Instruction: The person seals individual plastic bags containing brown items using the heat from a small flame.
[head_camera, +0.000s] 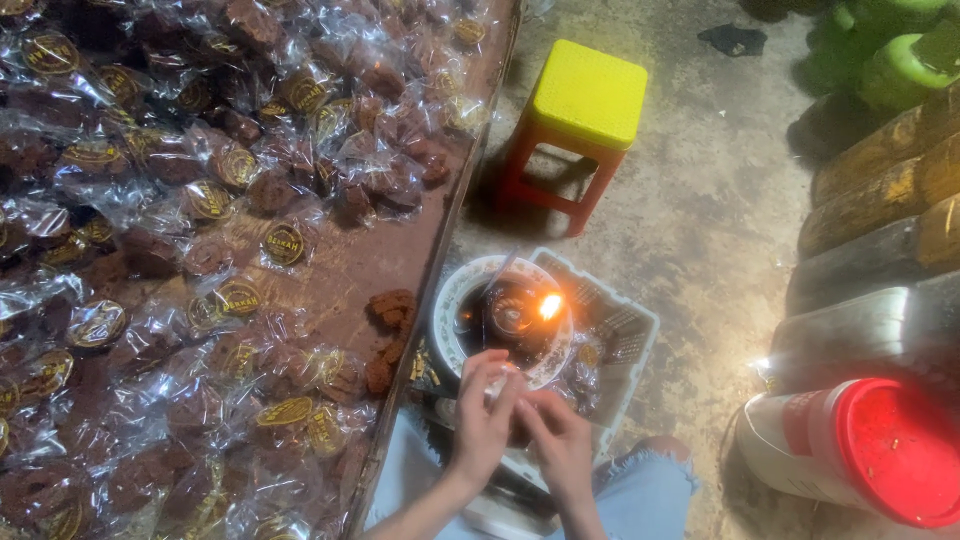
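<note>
From the head view, the left hand (482, 418) and right hand (560, 440) meet fingertip to fingertip just below a white plate (447, 300) where a small flame (550, 306) burns. Both grips are pinched, fingers curled together around something small and dark between them; what it is cannot be told. The plate rests on a white plastic basket (630, 335) on the floor. To the left, the desk (385, 260) is heaped with brown cakes in clear wrappers (215, 200). Beyond stands a yellow stool (585, 95); at the right lies a red-lidded bucket (870, 450).
</note>
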